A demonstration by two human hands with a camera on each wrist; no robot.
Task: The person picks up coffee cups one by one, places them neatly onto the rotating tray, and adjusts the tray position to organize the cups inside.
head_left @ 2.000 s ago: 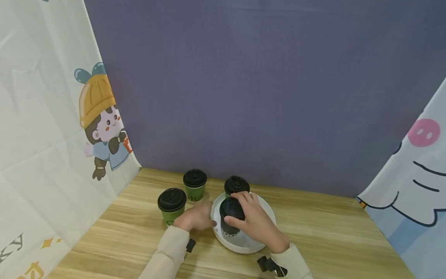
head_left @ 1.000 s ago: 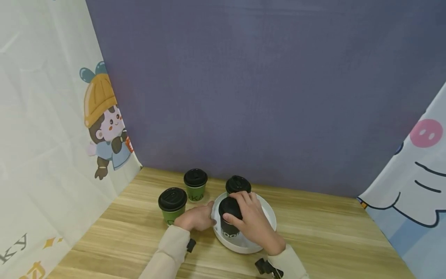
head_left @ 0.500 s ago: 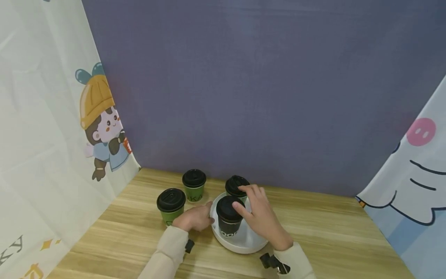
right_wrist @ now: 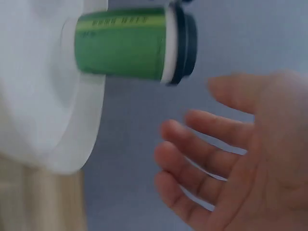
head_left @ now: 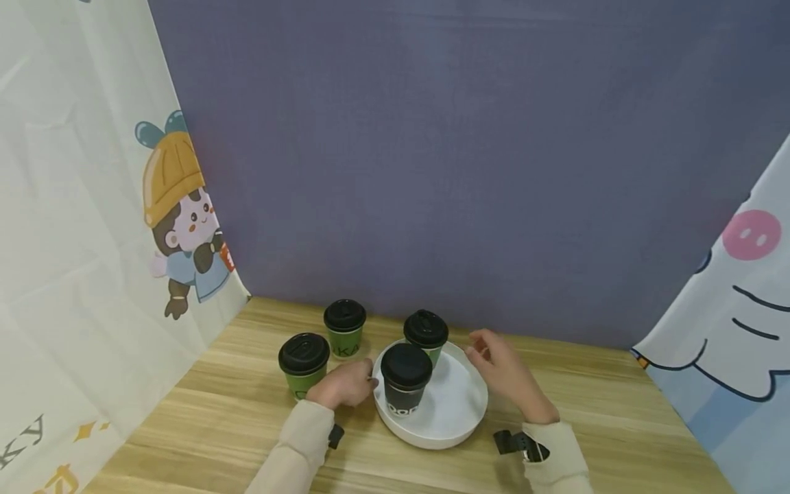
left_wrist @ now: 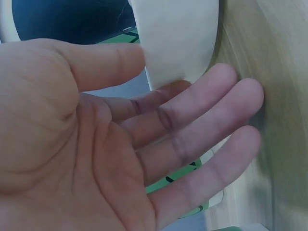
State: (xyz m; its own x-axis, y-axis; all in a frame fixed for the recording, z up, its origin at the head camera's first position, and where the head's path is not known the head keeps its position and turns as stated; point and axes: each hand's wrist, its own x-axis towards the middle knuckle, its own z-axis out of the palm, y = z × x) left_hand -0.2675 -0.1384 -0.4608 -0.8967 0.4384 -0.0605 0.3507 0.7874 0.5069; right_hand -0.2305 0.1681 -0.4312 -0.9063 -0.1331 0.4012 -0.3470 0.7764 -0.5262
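Observation:
A round white plate point(head_left: 457, 405) carries a dark cup point(head_left: 404, 398) with white letters and, behind it, a green cup point(right_wrist: 120, 45); both stand upright under black lids. At the plate's left side, the left hand point(head_left: 345, 383) holds the rim between thumb and index finger, the other fingers extended outside it in the left wrist view point(left_wrist: 144, 139). Off the plate's right edge hovers the right hand point(head_left: 506, 374), fingers loosely bent, nothing in it. The right wrist view shows a gap between this hand point(right_wrist: 226, 159) and the green cup's lid.
Left of the plate stand two more green cups with black lids, one in front point(head_left: 304, 363) close to the left hand and one farther back point(head_left: 345, 329). A purple-grey cloth point(head_left: 432, 171) rises behind the wooden table point(head_left: 592, 418), and printed white cloths flank it.
The right hand has let go of the dark cup and moved off to the right, past the plate's edge. The left hand has stayed at the rim. The dark cup now leans on nothing and stands upright.

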